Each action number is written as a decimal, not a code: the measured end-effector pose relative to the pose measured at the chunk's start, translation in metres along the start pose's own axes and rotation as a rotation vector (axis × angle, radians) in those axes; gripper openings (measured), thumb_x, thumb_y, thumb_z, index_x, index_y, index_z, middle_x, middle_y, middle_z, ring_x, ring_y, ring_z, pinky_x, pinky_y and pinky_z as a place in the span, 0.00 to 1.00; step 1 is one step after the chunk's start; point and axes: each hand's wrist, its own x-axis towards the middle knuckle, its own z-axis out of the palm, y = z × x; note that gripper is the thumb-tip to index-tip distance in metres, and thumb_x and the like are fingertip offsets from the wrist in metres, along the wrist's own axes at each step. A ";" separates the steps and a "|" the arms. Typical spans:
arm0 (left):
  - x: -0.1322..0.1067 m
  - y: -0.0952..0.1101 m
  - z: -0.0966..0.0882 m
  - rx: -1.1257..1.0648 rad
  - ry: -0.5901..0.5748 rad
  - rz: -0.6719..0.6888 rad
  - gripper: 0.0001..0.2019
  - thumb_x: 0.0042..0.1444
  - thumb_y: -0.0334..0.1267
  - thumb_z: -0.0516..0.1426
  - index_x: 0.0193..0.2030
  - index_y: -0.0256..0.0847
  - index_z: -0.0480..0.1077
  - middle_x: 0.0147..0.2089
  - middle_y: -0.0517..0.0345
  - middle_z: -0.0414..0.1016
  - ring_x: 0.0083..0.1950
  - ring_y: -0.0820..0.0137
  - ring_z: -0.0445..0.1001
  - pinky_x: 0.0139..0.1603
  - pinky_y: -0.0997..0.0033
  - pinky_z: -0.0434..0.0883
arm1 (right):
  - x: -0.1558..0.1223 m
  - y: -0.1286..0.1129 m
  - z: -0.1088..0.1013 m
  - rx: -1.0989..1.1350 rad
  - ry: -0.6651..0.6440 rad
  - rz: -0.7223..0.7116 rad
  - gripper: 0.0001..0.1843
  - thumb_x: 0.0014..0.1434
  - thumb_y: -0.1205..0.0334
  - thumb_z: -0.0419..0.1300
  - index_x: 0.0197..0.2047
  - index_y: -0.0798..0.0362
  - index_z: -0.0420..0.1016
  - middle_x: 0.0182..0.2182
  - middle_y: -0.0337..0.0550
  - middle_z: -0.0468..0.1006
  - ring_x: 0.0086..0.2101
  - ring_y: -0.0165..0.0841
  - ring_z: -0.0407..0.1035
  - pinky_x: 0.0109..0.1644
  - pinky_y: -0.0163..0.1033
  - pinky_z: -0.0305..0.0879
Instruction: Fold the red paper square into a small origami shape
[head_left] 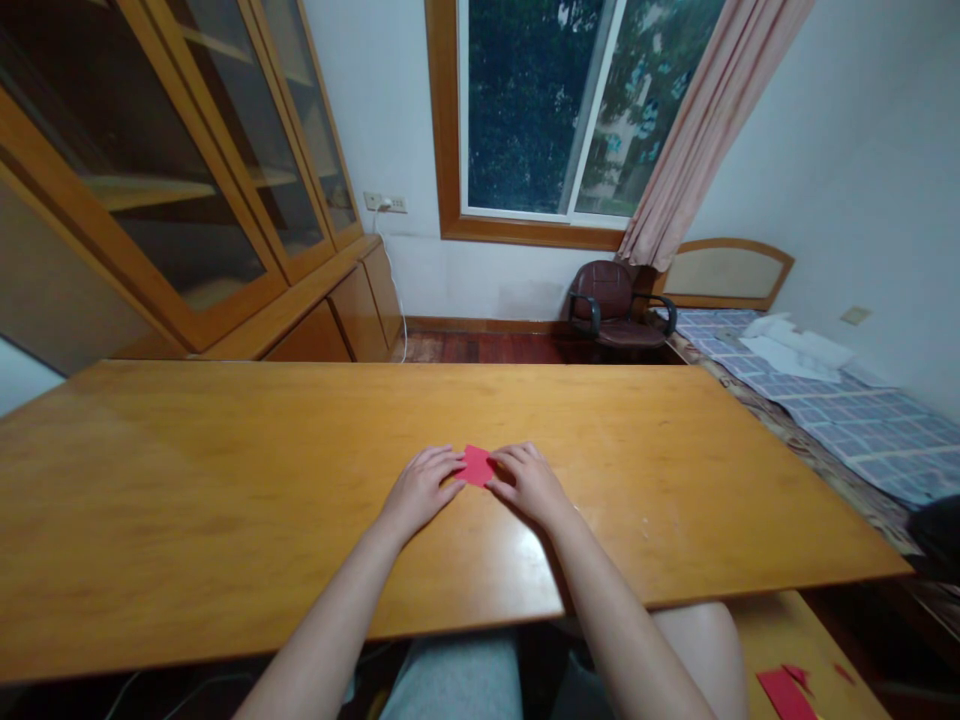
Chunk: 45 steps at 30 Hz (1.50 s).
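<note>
A small piece of red paper (475,466), roughly square, lies on the wooden table (225,480) between my two hands. My left hand (425,490) has its fingertips and thumb on the paper's left edge. On the opposite side, my right hand (529,486) grips the right edge between fingers and thumb. Parts of both side edges are hidden under the fingertips. Whether the paper is folded in layers cannot be made out.
At lower right, red paper pieces (786,694) lie on a lower wooden surface (780,630). A glass-door cabinet (247,200) stands at the left. Beyond the table are a brown armchair (619,305) and a window (540,110). A bed (840,400) stretches along the right.
</note>
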 end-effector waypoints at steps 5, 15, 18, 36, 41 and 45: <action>0.000 0.000 0.000 0.006 0.003 0.005 0.13 0.61 0.42 0.58 0.51 0.46 0.76 0.54 0.56 0.79 0.59 0.61 0.71 0.65 0.51 0.65 | 0.000 0.001 0.000 -0.002 -0.004 0.002 0.20 0.60 0.52 0.64 0.54 0.49 0.74 0.47 0.50 0.77 0.47 0.42 0.66 0.53 0.49 0.65; 0.000 0.000 0.001 0.019 0.003 0.001 0.15 0.62 0.44 0.57 0.54 0.47 0.76 0.55 0.55 0.78 0.59 0.60 0.71 0.65 0.51 0.66 | 0.000 0.003 0.002 -0.004 0.002 -0.012 0.25 0.56 0.47 0.67 0.54 0.49 0.75 0.46 0.51 0.78 0.47 0.43 0.67 0.53 0.49 0.65; 0.000 -0.001 0.001 0.031 0.003 0.006 0.16 0.62 0.46 0.57 0.55 0.47 0.75 0.56 0.54 0.78 0.60 0.60 0.70 0.65 0.51 0.66 | 0.000 0.002 0.002 0.002 -0.001 -0.019 0.27 0.54 0.46 0.68 0.54 0.49 0.75 0.46 0.51 0.78 0.47 0.43 0.66 0.53 0.49 0.65; -0.003 0.002 -0.001 0.064 -0.012 0.041 0.18 0.61 0.49 0.58 0.56 0.46 0.73 0.57 0.55 0.77 0.61 0.60 0.69 0.65 0.54 0.64 | 0.001 0.000 0.000 -0.008 -0.009 -0.011 0.28 0.55 0.47 0.67 0.56 0.49 0.74 0.46 0.50 0.77 0.47 0.43 0.66 0.53 0.49 0.65; -0.003 0.001 0.000 0.052 0.004 0.049 0.18 0.60 0.48 0.59 0.55 0.45 0.73 0.56 0.54 0.77 0.59 0.59 0.70 0.64 0.53 0.65 | 0.001 0.000 0.001 -0.004 0.000 -0.020 0.27 0.56 0.47 0.67 0.55 0.50 0.74 0.45 0.51 0.77 0.47 0.43 0.67 0.53 0.48 0.66; -0.003 0.000 0.001 0.041 0.023 0.057 0.18 0.60 0.48 0.59 0.54 0.45 0.74 0.55 0.54 0.78 0.59 0.59 0.70 0.63 0.52 0.66 | 0.001 0.001 0.002 0.000 0.016 -0.027 0.25 0.56 0.49 0.67 0.54 0.50 0.74 0.44 0.50 0.78 0.46 0.42 0.67 0.52 0.48 0.66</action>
